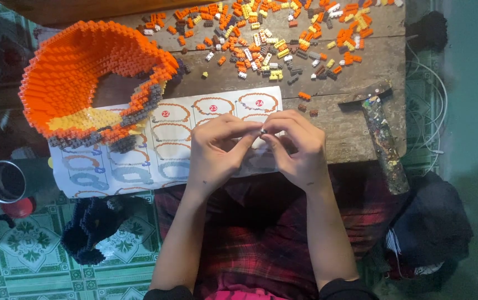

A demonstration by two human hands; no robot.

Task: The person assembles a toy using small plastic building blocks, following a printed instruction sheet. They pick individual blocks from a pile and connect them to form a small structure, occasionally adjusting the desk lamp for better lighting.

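The wooden table point(361, 61) runs across in front of me, and on its left end stands the big orange brick model point(83, 83), a curved shell with a yellow and grey band low on its side, resting partly on the instruction sheet point(133, 161) that hangs over the table's near edge. Along the far side lies the scatter of loose bricks point(283, 39), orange, yellow, white and grey, well apart from my hands. A hammer point(380, 133) lies to my right, its head on the table and its handle pointing back toward me past the edge. My left hand point(216, 150) and right hand point(300, 147) meet over the sheet's right part, fingertips touching, and between them I pinch a small grey piece point(263, 131). It sits exactly at the meeting point, equally near both hands, just above the knuckles and nearer the far side than my palms. It is too small for me to tell its long axis. Both grips are narrow, closed on that piece from either side, thumbs tucked beneath.
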